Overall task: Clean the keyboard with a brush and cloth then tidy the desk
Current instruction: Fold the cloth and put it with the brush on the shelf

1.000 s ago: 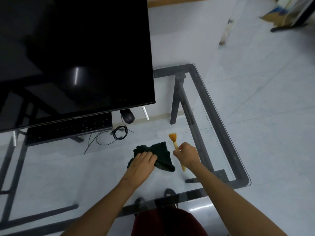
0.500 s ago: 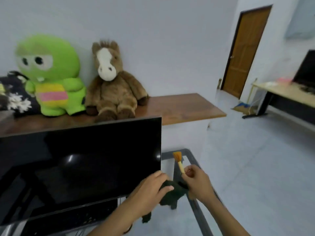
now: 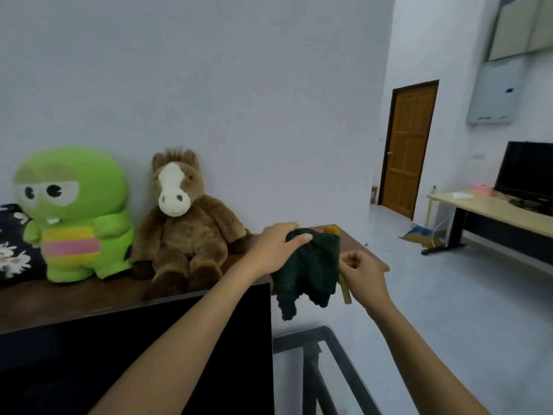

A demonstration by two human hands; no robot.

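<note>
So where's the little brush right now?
In the head view the brush is in the right hand, mostly hidden behind the dark green cloth held up by the left hand.

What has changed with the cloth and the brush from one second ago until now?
Both hands lifted them off the glass desk to shelf height. The left hand, which pressed the cloth flat, now grips it hanging. The right hand holds the brush as before.

Green frog plush (image 3: 73,217) left of brown horse plush (image 3: 187,226), both on wooden shelf (image 3: 59,301) behind black monitor (image 3: 134,354); glass-topped bench (image 3: 344,351) lower right.
</note>
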